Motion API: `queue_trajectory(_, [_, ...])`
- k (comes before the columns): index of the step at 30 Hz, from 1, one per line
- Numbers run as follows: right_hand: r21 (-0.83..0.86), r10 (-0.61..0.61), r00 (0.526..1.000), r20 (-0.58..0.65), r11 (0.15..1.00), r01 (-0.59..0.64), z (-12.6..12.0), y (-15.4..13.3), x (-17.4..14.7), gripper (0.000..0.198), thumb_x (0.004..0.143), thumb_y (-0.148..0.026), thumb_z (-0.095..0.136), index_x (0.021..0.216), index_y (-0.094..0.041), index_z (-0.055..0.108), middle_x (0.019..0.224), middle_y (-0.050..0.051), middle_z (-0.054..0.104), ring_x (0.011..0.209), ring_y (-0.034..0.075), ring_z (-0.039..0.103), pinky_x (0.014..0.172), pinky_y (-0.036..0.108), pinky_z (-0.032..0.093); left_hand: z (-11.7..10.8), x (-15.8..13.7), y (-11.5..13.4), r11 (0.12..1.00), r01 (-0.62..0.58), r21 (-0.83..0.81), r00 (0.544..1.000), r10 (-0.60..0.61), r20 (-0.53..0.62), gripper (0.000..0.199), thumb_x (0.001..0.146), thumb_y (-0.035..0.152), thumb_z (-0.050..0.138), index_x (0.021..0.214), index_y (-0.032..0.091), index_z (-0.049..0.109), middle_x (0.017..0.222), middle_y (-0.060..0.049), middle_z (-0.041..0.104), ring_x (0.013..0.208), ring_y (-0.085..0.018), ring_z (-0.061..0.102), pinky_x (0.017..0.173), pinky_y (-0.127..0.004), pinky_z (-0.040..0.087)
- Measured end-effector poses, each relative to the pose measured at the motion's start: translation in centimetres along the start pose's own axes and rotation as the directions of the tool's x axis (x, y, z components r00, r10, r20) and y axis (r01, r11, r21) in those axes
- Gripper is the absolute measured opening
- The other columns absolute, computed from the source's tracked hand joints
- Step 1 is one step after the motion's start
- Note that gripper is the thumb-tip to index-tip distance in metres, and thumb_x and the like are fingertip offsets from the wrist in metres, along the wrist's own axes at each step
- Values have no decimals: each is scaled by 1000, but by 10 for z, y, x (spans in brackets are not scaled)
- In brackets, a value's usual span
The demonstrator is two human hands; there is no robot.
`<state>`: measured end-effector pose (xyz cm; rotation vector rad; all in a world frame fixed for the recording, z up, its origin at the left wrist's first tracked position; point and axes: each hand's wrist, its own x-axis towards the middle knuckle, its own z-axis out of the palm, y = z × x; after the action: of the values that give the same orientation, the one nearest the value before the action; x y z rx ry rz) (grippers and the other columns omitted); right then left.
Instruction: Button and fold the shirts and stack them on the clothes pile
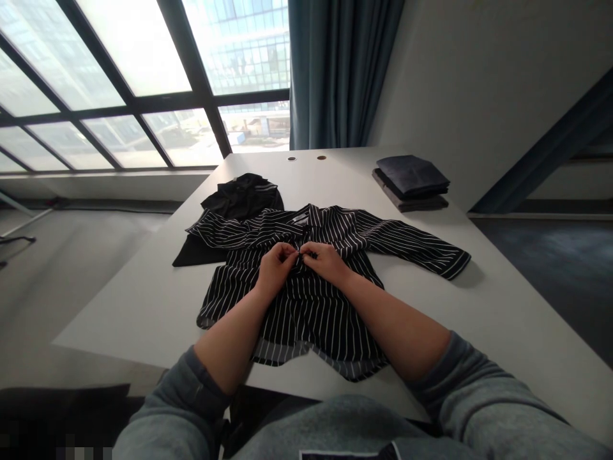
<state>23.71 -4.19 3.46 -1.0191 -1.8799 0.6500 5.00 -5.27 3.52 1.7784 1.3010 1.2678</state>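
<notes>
In the head view, I see a person standing at a white, smooth tabletop (502, 306), and on its middle part lies a black shirt with thin white stripes (311, 313), spread out with its collar at the far side and its wavy hem towards the person. The left hand (275, 268) and the right hand (328, 263) meet at the front opening of the shirt, a little below the collar. The fingers of each hand are bent and closed together in a pinch, with hold of the shirt's front edge; whether a button is between them, I cannot tell. One sleeve stretches out flat to the right, while the other, at the left, lies partly over a flat black cloth (196, 252). Just behind this sleeve is a crumpled black garment with pale stripes (244, 195). At the far right, well apart from the hands, rests a neat pile of folded dark blue and grey clothes (414, 176). Behind the tabletop hangs a blue-grey fabric curtain (342, 70), beside large dark-framed windows (234, 57).
</notes>
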Motion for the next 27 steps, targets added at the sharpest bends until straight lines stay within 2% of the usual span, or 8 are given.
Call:
queue_trajectory(6, [30,12,1000,5,999,-12,1,1,-1,18,84,-14,59,91,-20,74,87,0,75,80,16,68,79,28,50,-1,2,1,995,-68,67,996,64,57,3,90,19,66,91,21,67,86,1,71,80,-16,65,79,-29,52])
queue_trajectory(10, [60,13,1000,13,998,-14,1,2,-2,19,83,-15,59,92,-21,75,89,0,75,84,17,69,83,29,50,0,3,-1,966,-237,107,969,226,102,13,92,12,60,93,21,69,92,-1,71,86,-16,65,83,-31,53])
queue_trajectory(15, [133,68,997,47,988,-74,-1,4,-2,18,79,-18,58,87,-20,74,82,-1,72,78,15,64,78,28,49,-1,3,-2,904,-410,116,909,396,130,14,95,12,60,96,21,71,95,-3,72,91,-16,67,86,-31,54])
queue_trajectory(17, [191,105,992,75,975,-118,-2,6,-1,18,78,-21,58,87,-20,73,81,-1,70,75,15,61,76,28,48,-3,3,-2,863,-479,161,876,457,153,16,97,14,61,101,22,74,102,-4,74,95,-17,69,87,-32,53])
queue_trajectory(20, [260,153,984,89,950,-171,-2,10,0,20,77,-26,56,87,-20,73,81,-1,69,76,15,59,75,28,47,-8,5,-1,761,-564,320,825,527,202,14,100,22,63,105,24,76,106,-4,76,98,-18,70,88,-35,50])
queue_trajectory(24, [287,183,979,85,937,-200,-1,11,1,17,77,-30,57,83,-20,69,80,0,66,79,16,57,77,29,47,-12,5,5,613,-616,495,772,593,228,17,103,29,62,95,25,77,100,-1,78,89,-16,69,86,-37,44])
queue_trajectory(27, [319,212,974,78,920,-226,-1,10,2,16,76,-32,57,82,-20,67,78,-1,62,76,16,53,75,29,45,-11,3,9,546,-631,552,745,623,236,21,104,26,60,89,24,75,97,0,77,84,-15,67,85,-37,42])
